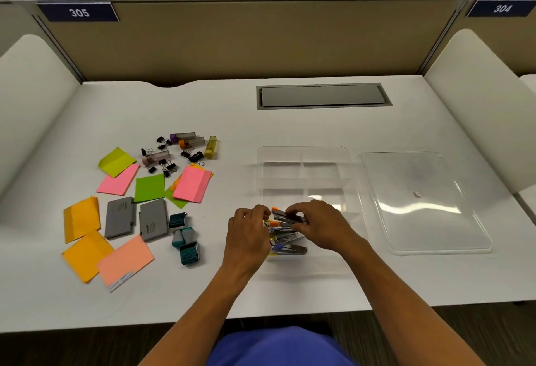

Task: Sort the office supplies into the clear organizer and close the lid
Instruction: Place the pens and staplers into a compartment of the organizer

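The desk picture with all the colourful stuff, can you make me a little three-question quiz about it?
1. True or false: the clear lid is closed on the organizer.
2. What do both hands hold? A) stapler B) pink paper C) binder clip
3. Which side of the organizer do the grey cases lie on?

Key: 1 false, it lies beside it. 2 A, an orange-tipped stapler. 3 left.

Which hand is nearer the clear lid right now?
Right. The right hand is over the organizer's near compartment, holding a stapler, closer to the clear lid lying on the organizer's right. The left hand is at the organizer's left edge, farther off.
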### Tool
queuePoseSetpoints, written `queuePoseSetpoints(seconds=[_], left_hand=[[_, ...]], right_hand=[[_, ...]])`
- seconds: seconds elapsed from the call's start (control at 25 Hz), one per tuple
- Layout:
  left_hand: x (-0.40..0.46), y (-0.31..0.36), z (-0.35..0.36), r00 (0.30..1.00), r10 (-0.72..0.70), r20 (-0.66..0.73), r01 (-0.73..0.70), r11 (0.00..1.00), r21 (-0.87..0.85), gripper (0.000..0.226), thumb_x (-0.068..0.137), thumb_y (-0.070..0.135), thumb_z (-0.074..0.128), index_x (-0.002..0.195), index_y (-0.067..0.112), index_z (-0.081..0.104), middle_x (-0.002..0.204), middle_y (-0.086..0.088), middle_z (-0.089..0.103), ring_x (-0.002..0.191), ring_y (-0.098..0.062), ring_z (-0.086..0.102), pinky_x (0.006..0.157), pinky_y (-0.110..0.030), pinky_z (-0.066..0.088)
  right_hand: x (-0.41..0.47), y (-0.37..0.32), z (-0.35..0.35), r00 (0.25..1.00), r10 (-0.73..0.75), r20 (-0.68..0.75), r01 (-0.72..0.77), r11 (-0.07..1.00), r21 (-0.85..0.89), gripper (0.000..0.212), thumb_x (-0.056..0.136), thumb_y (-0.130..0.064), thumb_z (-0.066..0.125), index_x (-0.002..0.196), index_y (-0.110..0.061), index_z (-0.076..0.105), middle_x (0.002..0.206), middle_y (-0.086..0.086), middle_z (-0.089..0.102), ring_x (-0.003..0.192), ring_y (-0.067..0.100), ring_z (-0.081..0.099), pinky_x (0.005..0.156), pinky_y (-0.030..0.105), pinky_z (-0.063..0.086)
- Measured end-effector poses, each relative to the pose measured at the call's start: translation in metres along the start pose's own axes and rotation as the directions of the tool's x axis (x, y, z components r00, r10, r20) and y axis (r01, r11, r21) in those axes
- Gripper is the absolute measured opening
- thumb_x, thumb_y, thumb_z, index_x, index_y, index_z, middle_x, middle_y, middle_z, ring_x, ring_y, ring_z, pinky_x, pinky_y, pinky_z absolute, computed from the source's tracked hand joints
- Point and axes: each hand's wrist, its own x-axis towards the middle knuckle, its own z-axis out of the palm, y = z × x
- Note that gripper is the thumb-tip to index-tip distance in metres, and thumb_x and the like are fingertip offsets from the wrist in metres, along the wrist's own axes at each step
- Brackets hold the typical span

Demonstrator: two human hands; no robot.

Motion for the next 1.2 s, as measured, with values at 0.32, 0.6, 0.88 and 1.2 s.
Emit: queuePoseSetpoints(seconds=[0.32,0.6,0.88,1.2], left_hand=[[-0.01,-0.003,-0.01,0.999,0.022,-0.045,-0.025,0.998,-0.053,0.028,0.087,0.015,0.061,0.114,0.019,0.057,0.113,0.003,0.064,0.11,-0.018,0.05,0.091,-0.028,0.041],[-0.016,-0.006,-0.01,0.998,0.024,-0.052,-0.027,0.998,-0.06,0.026,0.088,0.017,0.06,0.113,0.02,0.058,0.113,0.002,0.064,0.11,-0.017,0.051,0.091,-0.028,0.044],[-0.019,-0.006,-0.008,0.998,0.03,-0.049,-0.033,0.997,-0.07,0.025,0.089,0.025,0.06,0.114,0.02,0.058,0.115,0.002,0.063,0.111,-0.016,0.05,0.092,-0.026,0.042],[-0.025,-0.018,-0.011,0.997,0.012,-0.082,-0.017,0.997,-0.069,0.026,0.088,0.024,0.062,0.113,0.02,0.061,0.115,0.003,0.065,0.111,-0.017,0.052,0.092,-0.029,0.042]], right_hand=[[0.004,-0.011,0.018,0.999,-0.016,0.028,0.021,0.984,-0.179,0.035,0.094,-0.025,0.061,0.128,-0.028,0.061,0.122,-0.003,0.067,0.105,0.02,0.063,0.084,0.031,0.049],[-0.001,-0.012,0.031,0.999,-0.008,0.035,0.015,0.982,-0.187,0.034,0.087,-0.03,0.069,0.12,-0.03,0.063,0.116,-0.004,0.069,0.098,0.017,0.066,0.081,0.03,0.053],[-0.001,-0.018,0.026,0.998,-0.05,-0.023,0.045,0.982,-0.184,0.033,0.093,-0.035,0.06,0.125,-0.029,0.063,0.124,-0.002,0.068,0.106,0.02,0.065,0.091,0.034,0.05],[0.008,-0.03,0.024,0.986,-0.07,-0.149,0.08,0.995,0.062,0.029,0.096,-0.037,0.055,0.122,-0.03,0.064,0.126,-0.009,0.065,0.111,0.011,0.061,0.097,0.03,0.048]])
